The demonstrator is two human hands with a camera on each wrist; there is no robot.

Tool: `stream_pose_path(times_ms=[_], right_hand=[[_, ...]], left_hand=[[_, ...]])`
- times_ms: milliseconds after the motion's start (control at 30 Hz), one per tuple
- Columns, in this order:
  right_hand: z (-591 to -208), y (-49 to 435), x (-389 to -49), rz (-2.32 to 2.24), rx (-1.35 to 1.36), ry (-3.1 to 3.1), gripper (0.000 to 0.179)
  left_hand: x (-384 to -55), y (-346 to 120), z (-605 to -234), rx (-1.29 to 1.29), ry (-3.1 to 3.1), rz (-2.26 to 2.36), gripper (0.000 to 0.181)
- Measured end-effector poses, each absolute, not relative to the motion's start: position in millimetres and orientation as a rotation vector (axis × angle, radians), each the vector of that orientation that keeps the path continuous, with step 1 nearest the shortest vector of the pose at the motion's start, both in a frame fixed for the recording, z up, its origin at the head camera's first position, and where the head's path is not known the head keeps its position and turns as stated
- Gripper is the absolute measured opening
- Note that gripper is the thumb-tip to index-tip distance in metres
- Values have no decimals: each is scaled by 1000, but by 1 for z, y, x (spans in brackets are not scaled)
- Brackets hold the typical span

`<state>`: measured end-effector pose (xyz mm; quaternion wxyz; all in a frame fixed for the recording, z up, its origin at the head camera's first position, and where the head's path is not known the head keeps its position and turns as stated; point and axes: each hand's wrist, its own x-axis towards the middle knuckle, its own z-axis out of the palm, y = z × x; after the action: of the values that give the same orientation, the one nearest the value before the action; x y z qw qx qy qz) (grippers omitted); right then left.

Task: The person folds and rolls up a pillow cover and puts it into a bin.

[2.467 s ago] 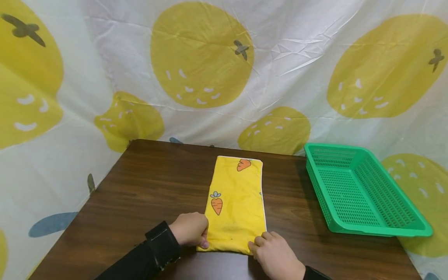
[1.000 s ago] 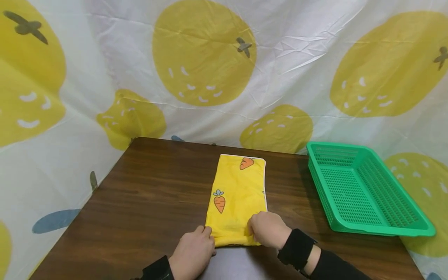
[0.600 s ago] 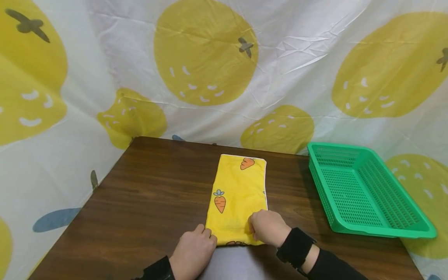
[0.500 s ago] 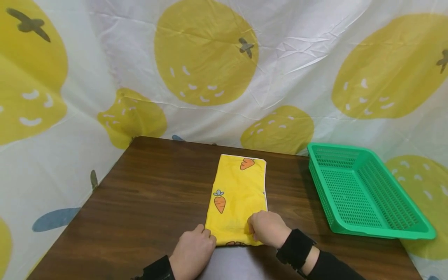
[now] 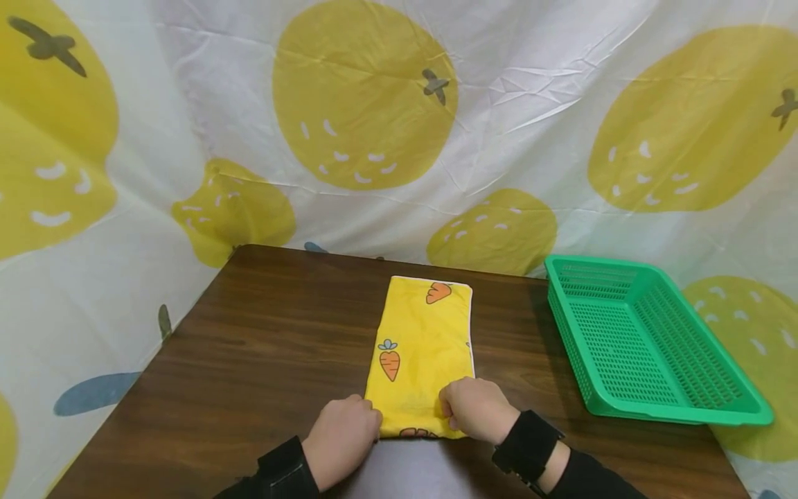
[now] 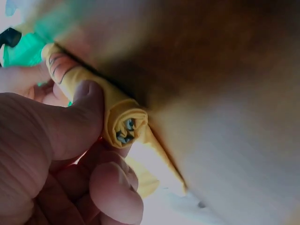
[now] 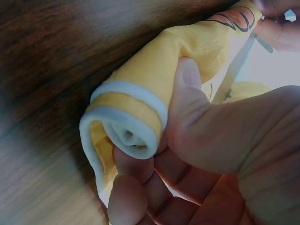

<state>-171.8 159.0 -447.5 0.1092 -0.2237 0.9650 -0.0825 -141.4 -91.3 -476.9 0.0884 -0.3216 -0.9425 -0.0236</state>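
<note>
Two bare hands on one piece of yellow cloth, seen from the head camera. It's a long strip with orange carrots printed on it, lying on a dark wood-look table, with its near end between the hands. Left hand is at the near left corner, right hand at the near right one, so both corners are hidden from up here. Off to the right, well apart from the cloth, sits a green basket with mesh sides. Behind it all hangs a white sheet with big yellow fruit prints. Black straps circle both wrists.

Left wrist cam: that hand has the rolled end pinched, thumb on one side and fingers on the other, with the spiral poking out past the thumb. Right hand shows at the far end of the roll. Something green is up in the top left, too blurry to make out, and the table's a smear.

Right wrist cam: thumb and fingers are clamped on the roll here too, and this end has white edging wound into the spiral. Left hand's fingers peek in at top right.
</note>
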Motion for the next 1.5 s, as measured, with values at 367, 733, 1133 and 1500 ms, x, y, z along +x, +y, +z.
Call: stream_pose_path(times_ms=[367,733,1133,1500], right_hand=[[-449,160,-171,-224,-645,2841,25],[-455,164,-168,-272,-731,2945,31],[-464,180,-132,114,-1210,3227,29],[-471,183,-131,-39,-1161,3238,28]], left_hand=[[-190,-107,-468,-859,-3264,-757,31],[-212,-101,-460,-571,-3495,-697,46],[-213,-98,-459,-604,-3484,-568,49],[-175,-89,-462,-1002,-3029,-252,29]])
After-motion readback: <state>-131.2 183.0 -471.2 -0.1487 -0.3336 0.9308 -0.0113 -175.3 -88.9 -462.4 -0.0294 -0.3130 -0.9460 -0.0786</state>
